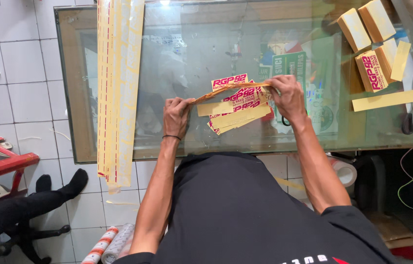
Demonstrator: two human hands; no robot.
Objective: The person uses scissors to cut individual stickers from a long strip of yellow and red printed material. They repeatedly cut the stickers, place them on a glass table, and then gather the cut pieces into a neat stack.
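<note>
— What is gripped by the left hand (pixel 176 115)?

— One end of a thin yellow backing strip (pixel 226 88) is pinched in its closed fingers; the other end is clamped by the right hand (pixel 289 97).

— Where is it held?

— Stretched just above the pile of red-and-white printed stickers (pixel 238 108) on the glass-topped bench (pixel 191 49), beside long yellow sticker sheets (pixel 117 88).
</note>
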